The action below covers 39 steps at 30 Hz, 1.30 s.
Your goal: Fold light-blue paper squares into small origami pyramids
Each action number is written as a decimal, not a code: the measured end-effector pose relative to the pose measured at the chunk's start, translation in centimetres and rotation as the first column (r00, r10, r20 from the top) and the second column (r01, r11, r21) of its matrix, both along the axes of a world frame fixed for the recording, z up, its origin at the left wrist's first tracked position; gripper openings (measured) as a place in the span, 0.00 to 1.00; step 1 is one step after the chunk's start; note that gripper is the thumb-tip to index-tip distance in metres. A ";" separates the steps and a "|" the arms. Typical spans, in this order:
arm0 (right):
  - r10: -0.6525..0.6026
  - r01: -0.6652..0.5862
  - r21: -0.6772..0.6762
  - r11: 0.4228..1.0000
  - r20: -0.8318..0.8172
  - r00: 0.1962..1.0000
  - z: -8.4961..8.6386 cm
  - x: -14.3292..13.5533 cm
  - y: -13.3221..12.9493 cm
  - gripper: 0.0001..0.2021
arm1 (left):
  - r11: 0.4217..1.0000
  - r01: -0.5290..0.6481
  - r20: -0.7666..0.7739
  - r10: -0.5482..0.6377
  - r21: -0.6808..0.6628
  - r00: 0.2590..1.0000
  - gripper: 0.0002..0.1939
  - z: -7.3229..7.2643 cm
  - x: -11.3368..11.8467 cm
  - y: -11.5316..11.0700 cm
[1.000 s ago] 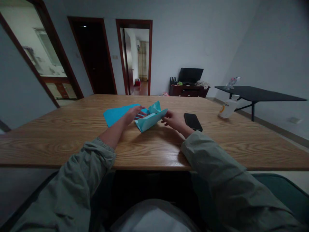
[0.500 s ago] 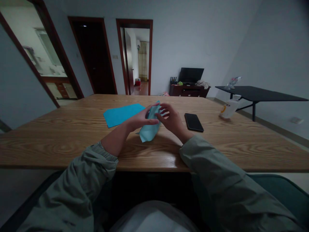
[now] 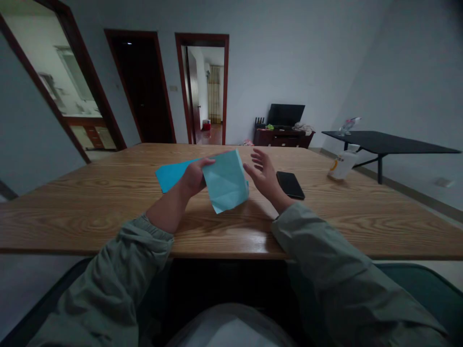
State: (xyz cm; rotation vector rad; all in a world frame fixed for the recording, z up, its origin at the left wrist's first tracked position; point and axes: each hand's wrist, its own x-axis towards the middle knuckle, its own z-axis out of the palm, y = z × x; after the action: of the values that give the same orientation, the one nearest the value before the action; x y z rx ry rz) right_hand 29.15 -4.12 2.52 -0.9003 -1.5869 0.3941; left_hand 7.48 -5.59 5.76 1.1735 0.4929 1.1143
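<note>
A creased, folded piece of light blue paper is held up above the wooden table. My left hand grips its upper left edge, thumb on the near face and the other fingers hidden behind. Just right of the paper, my right hand is open, fingers spread, holding nothing. A brighter blue sheet lies flat on the table, partly covered by my left hand.
A black phone lies just beyond my right hand. Farther right stands a white plastic package with an orange mark. Behind it is a black folding table. The wooden table's near edge runs below my forearms.
My right hand has let go of the light blue paper and moved slightly right, its fingers spreading. The paper has turned its broad face towards me, and my left hand has shifted left.
</note>
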 end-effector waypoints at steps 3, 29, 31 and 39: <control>0.094 -0.157 -0.295 0.943 -0.215 0.972 -0.3 0.5 0.8 0.32 | 1.000 -0.011 0.072 0.010 0.011 0.997 0.31 0.4 -1.2 -0.2; 0.031 0.286 -0.494 0.821 0.538 0.843 -3.4 1.9 3.0 0.10 | 0.977 -0.121 -0.820 0.211 0.173 0.532 0.21 -5.8 -5.4 5.6; 0.001 0.355 -0.428 0.831 0.640 0.769 -3.4 2.1 3.1 0.11 | 0.945 -0.085 -0.829 0.318 0.316 0.460 0.19 -5.8 -5.5 5.9; -0.008 0.411 -0.357 0.839 0.746 0.665 -3.6 2.6 3.3 0.14 | 0.896 -0.014 -0.826 0.415 0.444 0.381 0.16 -6.4 -5.3 6.4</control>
State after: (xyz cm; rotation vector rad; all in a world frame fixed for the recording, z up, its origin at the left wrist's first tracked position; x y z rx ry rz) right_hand 31.71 -0.86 -1.07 -1.8155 -2.1004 0.2881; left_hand 2.15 0.80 -0.61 2.1191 1.3891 0.6702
